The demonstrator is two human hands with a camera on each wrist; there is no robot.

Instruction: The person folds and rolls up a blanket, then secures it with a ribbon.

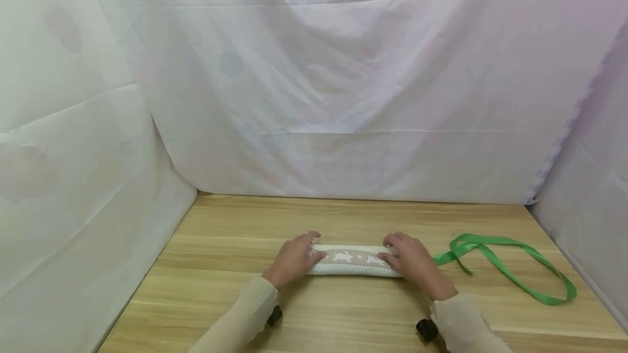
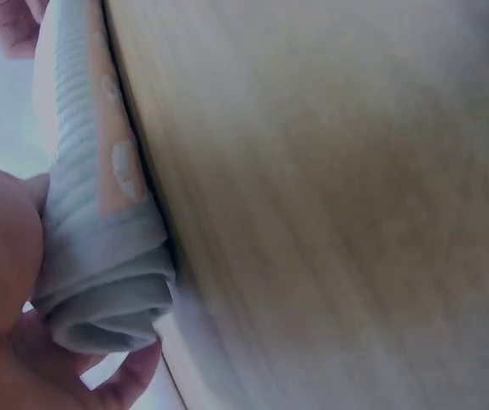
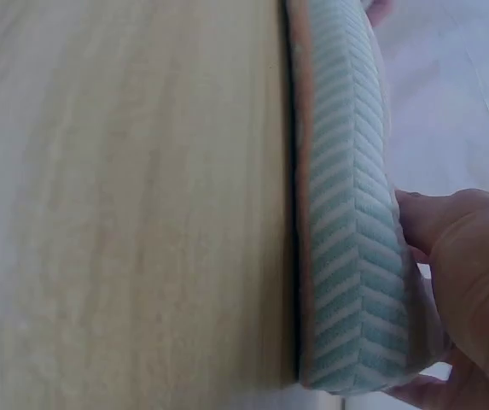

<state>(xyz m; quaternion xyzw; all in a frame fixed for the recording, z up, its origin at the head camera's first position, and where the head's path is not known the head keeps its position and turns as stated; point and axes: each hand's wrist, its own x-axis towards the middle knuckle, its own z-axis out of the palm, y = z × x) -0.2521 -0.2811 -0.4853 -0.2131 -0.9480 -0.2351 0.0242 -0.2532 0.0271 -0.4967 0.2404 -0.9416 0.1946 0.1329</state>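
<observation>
A rolled-up towel (image 1: 353,268), white and pale green with a beige band of white rabbit figures, lies crosswise on the wooden table. My left hand (image 1: 293,257) grips its left end, thumb on the near top and fingers round the far side. The left wrist view shows the spiral of folded layers at that end of the towel (image 2: 112,299). At the opposite end my right hand (image 1: 414,260) holds the roll the same way. Zigzag ribbing runs along the towel (image 3: 355,231) in the right wrist view.
A green ribbon (image 1: 520,285) lies in loose loops right of the right hand, one end running up to that hand. White cloth sheets (image 1: 343,97) hang behind and at both sides of the table (image 1: 221,222). Black wrist devices (image 1: 427,330) show under the sleeves.
</observation>
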